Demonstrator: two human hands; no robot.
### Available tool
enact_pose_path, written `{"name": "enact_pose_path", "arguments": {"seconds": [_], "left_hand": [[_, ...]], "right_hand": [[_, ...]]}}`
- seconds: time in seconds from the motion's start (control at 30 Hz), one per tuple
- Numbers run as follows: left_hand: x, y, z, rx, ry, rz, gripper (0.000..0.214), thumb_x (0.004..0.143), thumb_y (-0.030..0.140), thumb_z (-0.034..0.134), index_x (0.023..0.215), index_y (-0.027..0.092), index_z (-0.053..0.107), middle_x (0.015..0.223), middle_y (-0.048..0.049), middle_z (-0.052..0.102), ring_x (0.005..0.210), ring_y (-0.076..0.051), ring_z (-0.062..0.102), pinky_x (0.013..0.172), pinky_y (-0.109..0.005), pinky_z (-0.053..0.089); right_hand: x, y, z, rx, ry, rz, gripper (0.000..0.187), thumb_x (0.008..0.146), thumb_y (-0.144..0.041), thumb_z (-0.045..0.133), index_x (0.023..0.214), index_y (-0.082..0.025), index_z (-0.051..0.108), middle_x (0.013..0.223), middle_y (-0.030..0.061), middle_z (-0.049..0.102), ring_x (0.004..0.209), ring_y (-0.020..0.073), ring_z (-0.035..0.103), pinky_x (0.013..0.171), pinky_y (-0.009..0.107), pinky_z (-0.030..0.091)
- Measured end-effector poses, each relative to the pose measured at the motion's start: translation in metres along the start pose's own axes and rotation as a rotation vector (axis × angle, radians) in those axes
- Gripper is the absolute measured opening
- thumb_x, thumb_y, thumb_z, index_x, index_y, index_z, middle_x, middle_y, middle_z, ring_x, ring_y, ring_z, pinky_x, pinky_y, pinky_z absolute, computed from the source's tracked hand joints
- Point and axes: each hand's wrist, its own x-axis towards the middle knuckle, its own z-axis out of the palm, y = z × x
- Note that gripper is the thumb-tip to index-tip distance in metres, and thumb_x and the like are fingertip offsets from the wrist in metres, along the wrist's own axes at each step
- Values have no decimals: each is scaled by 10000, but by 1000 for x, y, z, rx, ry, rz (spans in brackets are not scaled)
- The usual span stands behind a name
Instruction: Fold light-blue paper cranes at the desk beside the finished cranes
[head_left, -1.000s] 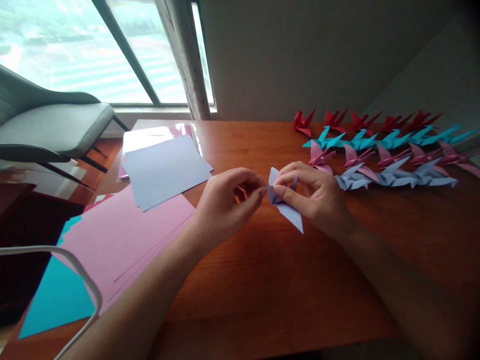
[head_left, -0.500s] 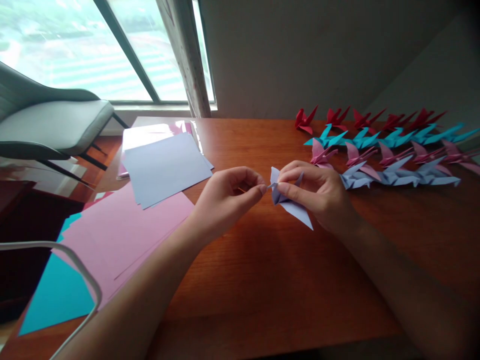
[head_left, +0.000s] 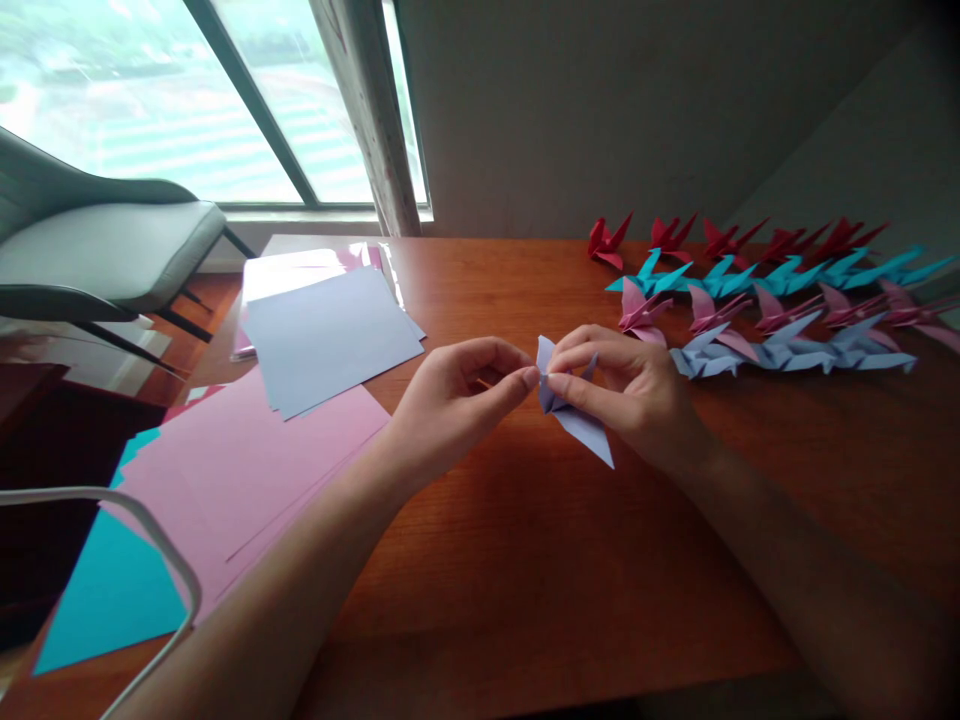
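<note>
A pale lavender paper crane [head_left: 585,432] is held up over the wooden table, between my two hands. My right hand [head_left: 630,390] is closed on its body, with thumb and fingers pinched together. At the crane's left side, the thumb and forefinger of my left hand [head_left: 472,390] close on a small pointed tip, which the fingertips largely hide. One wing slants down toward me below my right thumb. Another part stands upright between the hands.
Folded cranes stand in rows at the back right: red [head_left: 607,243], turquoise [head_left: 649,275], pink [head_left: 641,312] and lavender [head_left: 705,353]. On the left lie lavender sheets [head_left: 334,340], pink sheets [head_left: 247,470] and turquoise paper [head_left: 109,600]. A white cable [head_left: 169,545] curves at the lower left.
My left fingertips have come closer to the crane's body and now cover the small tip that showed before. The crane has shifted slightly left, its lower wing hanging a little steeper.
</note>
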Motion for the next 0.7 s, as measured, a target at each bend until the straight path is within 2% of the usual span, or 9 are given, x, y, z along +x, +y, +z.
{"name": "enact_pose_path", "arguments": {"seconds": [0.13,0.33,0.7], "left_hand": [[0,-5,1,-4,-9,23,159,857,285,683,856,126,694,832,-61,702,763,-161,628,668,-262,483],[1,-7,2,84,4,80,128,868,250,655,829,133,690,780,-45,697,708,-143,611,625,-251,473],[-1,-11,7,212,114,182,96,873,200,630,793,151,652,745,-19,659,680,-126,587,619,-243,459]], "right_hand": [[-1,-1,2,-64,8,-56,81,817,-158,715,777,-226,728,858,29,675,825,196,620,759,375,481],[-1,-5,4,-128,17,-93,71,827,-165,709,786,-221,724,842,35,678,823,201,621,753,379,484],[-1,-7,4,-169,22,-105,78,833,-166,705,781,-221,721,838,30,681,805,191,610,740,362,473]]}}
